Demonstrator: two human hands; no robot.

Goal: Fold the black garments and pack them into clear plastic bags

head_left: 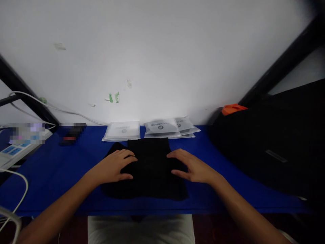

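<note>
A piece of black cloth (149,169), partly folded, lies on the blue table top (86,173) in front of me; which garment it is I cannot tell. On its left part rests my left hand (115,165), fingers stretched out and a little apart. My right hand (191,166) is at the cloth's right side, thumb and fingers spread, the fingertips near the edge of the folded middle. Neither hand grips anything. Just behind the cloth are flat frosted zip bags with dark printing: one bag (123,131) to the left, and overlapping bags (162,127) to the right.
A large black item (269,145) fills the table's right side, with an orange piece (233,109) by its top. At the left are a dark object (72,134), partly blurred out, a white box (15,150) and white cables (25,184). A white wall (157,61) stands behind.
</note>
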